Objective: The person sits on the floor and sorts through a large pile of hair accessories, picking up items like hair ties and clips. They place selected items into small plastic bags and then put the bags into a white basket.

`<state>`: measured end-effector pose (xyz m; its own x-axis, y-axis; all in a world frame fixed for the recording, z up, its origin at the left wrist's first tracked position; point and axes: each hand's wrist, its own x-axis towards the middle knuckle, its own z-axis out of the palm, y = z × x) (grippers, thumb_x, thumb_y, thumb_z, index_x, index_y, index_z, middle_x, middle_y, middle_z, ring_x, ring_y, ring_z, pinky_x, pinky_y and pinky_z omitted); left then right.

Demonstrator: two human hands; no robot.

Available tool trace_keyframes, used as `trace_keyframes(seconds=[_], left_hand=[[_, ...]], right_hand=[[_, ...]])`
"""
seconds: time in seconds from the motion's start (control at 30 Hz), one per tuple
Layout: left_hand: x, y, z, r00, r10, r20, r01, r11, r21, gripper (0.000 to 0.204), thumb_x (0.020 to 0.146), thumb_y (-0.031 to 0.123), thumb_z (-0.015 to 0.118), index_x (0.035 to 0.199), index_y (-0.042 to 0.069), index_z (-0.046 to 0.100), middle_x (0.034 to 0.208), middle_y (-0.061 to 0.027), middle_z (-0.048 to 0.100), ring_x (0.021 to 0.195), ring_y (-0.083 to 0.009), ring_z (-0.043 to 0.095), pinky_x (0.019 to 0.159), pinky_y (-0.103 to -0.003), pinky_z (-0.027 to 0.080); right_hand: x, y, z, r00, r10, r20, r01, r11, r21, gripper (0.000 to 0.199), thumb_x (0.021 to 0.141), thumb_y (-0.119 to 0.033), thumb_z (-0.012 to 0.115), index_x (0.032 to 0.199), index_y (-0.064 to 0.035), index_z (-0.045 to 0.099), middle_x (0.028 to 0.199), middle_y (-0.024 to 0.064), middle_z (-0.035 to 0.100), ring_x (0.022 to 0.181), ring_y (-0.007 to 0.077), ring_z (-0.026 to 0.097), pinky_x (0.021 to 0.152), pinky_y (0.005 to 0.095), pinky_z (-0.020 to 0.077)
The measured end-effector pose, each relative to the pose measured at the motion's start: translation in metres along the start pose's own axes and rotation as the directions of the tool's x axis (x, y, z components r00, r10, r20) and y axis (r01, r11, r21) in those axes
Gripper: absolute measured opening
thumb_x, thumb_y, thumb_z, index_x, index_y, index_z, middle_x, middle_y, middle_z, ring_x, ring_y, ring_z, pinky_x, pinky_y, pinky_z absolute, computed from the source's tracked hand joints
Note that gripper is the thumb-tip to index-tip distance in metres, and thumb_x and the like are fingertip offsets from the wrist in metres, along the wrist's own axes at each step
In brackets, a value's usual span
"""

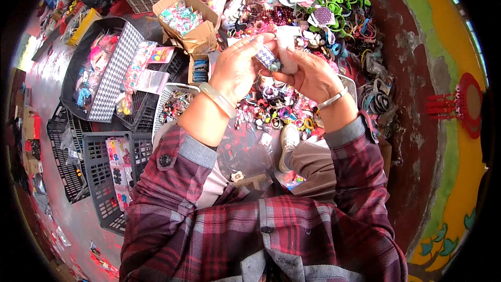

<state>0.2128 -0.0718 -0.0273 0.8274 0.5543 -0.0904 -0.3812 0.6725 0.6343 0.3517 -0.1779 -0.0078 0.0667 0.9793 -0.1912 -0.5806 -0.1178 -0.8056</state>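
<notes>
Both my hands are raised over a heap of small hair accessories (276,107). My left hand (236,65), with a pale bangle at the wrist, is closed on a small blue-and-white patterned piece (264,56). Small greenish beads or flowers show at that piece's lower end. Touching it is a pale pink fluffy band (286,47), gripped in the closed fingers of my right hand (315,75). A thin silvery bangle circles my right wrist. I cannot tell whether the patterned piece and the fluffy band are joined. My fingers hide parts of both.
Green headbands (342,8) lie at the heap's far right. Beyond my left hand stands a cardboard box (205,40) of small packets. Farther left are a black box (107,102) with a checked side and dark plastic crates (99,169). A worn painted wall (409,104) rises at the right.
</notes>
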Motion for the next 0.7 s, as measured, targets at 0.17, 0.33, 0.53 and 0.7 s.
trace_keyframes(seconds=[0.17,0.33,0.53,0.7], left_hand=[[0.003,-0.007,-0.004,0.994,-0.085,0.072,0.085,0.996,0.012,0.028,0.091,0.020,0.045,0.110,0.001,0.052,0.101,-0.0097,0.058,0.094,-0.0196,0.055,0.085,-0.035,0.043],[0.005,-0.015,-0.003,0.960,-0.168,0.224,0.138,0.980,0.143,0.030,0.092,0.025,0.044,0.110,0.001,0.052,0.090,-0.0079,0.059,0.067,-0.0146,0.059,0.048,-0.026,0.049],[0.003,-0.023,0.008,0.995,-0.073,0.067,0.060,0.982,0.177,0.028,0.091,0.025,0.047,0.106,0.003,0.054,0.085,-0.0028,0.060,0.065,-0.0078,0.055,0.049,-0.020,0.045],[-0.003,-0.026,0.014,0.989,-0.135,0.054,0.119,0.967,0.224,0.033,0.087,0.027,0.055,0.110,0.003,0.055,0.095,-0.0036,0.061,0.079,-0.0108,0.057,0.061,-0.020,0.043]], right_hand=[[-0.009,0.003,-0.008,0.996,0.093,-0.001,-0.093,0.995,-0.031,0.036,0.089,-0.025,0.049,0.111,0.0035,0.051,0.098,0.0139,0.061,0.084,0.0242,0.063,0.066,0.0264,0.0540],[-0.012,0.014,-0.010,0.993,0.105,-0.047,-0.105,0.994,0.000,0.032,0.087,-0.026,0.053,0.106,0.0004,0.054,0.092,0.0121,0.062,0.077,0.0207,0.063,0.059,0.0243,0.0516],[-0.010,0.024,-0.024,0.990,0.139,-0.027,-0.140,0.989,-0.043,0.018,0.086,-0.015,0.055,0.098,-0.0017,0.059,0.086,0.0084,0.064,0.074,0.0139,0.062,0.058,0.0219,0.0509],[-0.005,0.023,-0.019,0.998,0.026,-0.064,-0.030,0.998,-0.058,0.021,0.086,-0.017,0.056,0.100,-0.0008,0.058,0.088,0.0101,0.064,0.077,0.0159,0.063,0.060,0.0226,0.0524]])
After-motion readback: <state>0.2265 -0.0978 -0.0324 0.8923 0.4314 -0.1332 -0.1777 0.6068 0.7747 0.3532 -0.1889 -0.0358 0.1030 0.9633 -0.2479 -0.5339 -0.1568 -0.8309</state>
